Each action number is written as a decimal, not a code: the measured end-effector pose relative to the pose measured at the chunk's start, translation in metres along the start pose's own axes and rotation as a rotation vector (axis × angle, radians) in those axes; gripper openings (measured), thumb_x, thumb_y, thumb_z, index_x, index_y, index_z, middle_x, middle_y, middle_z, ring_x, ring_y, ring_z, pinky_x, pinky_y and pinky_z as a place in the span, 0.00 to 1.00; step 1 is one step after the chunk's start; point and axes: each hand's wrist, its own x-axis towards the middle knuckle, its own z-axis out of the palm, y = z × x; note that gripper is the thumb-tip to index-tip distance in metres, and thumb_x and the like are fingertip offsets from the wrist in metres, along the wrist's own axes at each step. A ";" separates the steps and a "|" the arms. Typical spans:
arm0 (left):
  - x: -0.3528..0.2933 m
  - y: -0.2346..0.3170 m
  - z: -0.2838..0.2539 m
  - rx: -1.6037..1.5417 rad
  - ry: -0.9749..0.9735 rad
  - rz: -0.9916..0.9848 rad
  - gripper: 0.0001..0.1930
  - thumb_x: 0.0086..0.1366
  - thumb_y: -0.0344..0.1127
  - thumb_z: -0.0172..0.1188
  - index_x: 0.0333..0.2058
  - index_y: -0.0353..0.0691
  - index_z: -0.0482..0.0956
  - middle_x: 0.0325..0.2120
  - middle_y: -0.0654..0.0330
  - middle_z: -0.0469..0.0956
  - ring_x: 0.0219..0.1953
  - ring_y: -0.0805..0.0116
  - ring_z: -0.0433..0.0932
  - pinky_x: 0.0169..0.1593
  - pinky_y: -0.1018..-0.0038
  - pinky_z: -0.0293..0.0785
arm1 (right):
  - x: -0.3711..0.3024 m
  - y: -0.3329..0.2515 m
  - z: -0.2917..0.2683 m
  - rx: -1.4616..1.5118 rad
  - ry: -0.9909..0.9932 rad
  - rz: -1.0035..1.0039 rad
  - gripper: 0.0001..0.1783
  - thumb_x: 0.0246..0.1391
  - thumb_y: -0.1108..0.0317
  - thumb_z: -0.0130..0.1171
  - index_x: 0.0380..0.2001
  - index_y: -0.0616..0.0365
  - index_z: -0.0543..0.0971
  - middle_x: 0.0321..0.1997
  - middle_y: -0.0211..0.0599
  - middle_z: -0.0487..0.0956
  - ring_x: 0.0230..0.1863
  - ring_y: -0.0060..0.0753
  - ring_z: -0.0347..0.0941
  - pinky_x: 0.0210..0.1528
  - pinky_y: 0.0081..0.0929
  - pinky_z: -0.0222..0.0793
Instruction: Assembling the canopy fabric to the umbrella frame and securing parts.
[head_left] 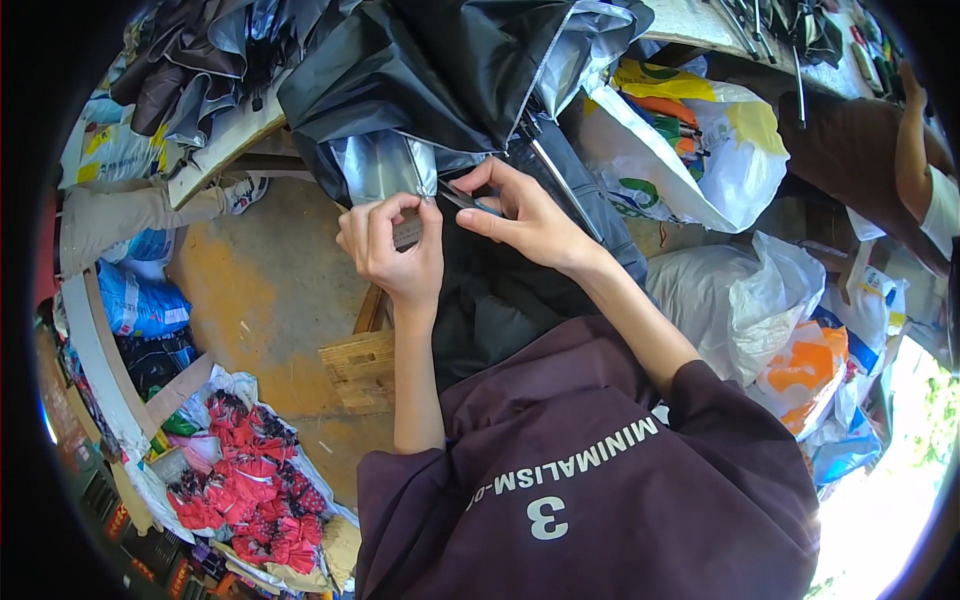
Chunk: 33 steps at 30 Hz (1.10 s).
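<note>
A black umbrella canopy [420, 80] with silver lining [375, 165] spreads over my lap at the top centre. My left hand [395, 245] is closed in a pinch at the canopy's lower edge, thumb against forefinger, near a rib tip. To its right, my right hand [525, 215] grips a small dark tool with narrow blades, like thread snips [460, 197]. The blades point toward the left fingertips; their far end is close to the pinched edge. A metal umbrella rod [558, 175] slants down behind my right hand.
More dark umbrellas [190, 75] lie on a wooden bench at upper left. White plastic bags [735, 290] stand at right, one sack [740, 140] holding colourful umbrella parts. A box of red cloth pieces [250, 470] sits at lower left. Other people are at both sides.
</note>
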 end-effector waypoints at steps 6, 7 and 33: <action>0.000 0.000 -0.003 -0.012 0.016 -0.020 0.10 0.49 0.27 0.70 0.30 0.47 0.81 0.26 0.69 0.73 0.28 0.69 0.68 0.42 0.72 0.63 | 0.013 -0.001 -0.001 0.151 -0.134 0.086 0.15 0.56 0.72 0.70 0.44 0.65 0.79 0.40 0.31 0.79 0.27 0.12 0.66 0.28 0.09 0.61; 0.000 0.000 -0.004 -0.011 0.018 -0.023 0.10 0.49 0.27 0.70 0.30 0.47 0.81 0.26 0.69 0.73 0.28 0.69 0.67 0.42 0.72 0.63 | 0.014 -0.001 -0.001 0.168 -0.160 0.099 0.15 0.56 0.72 0.70 0.44 0.65 0.80 0.38 0.30 0.80 0.26 0.10 0.64 0.27 0.08 0.59; -0.002 -0.004 -0.016 -0.030 0.063 -0.097 0.09 0.49 0.27 0.70 0.29 0.47 0.81 0.25 0.69 0.72 0.29 0.69 0.67 0.42 0.72 0.62 | 0.002 -0.052 -0.010 -0.104 -0.305 -0.060 0.11 0.52 0.78 0.70 0.39 0.61 0.81 0.44 0.36 0.81 0.35 0.23 0.72 0.42 0.20 0.71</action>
